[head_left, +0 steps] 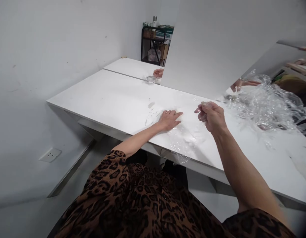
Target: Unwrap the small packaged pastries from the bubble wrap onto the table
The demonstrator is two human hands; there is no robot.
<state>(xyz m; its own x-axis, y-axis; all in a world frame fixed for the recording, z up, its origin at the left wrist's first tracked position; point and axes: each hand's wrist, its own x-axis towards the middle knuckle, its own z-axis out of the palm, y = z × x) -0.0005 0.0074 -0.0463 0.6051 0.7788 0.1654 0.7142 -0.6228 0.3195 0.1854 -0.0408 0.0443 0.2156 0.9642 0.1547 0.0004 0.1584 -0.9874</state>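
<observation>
My left hand [169,120] lies flat on the white table, fingers spread, at the upper edge of a thin sheet of clear plastic film [180,145]. The film runs toward me and droops over the table's front edge. My right hand [211,116] is raised a little above the table to the right, with its fingers curled around a crumpled bit of clear plastic film [202,115]. Whether this bit joins the sheet below cannot be made out. Wet-looking marks [151,105] show on the table just beyond my left hand.
A big pile of crumpled clear film [264,102] covers the table's right side. A tall pale panel [207,49] stands along the far edge. Past it appear another person's hands, one at the left [158,73], one at the right [243,84]. A black shelf [153,39] holds boxes.
</observation>
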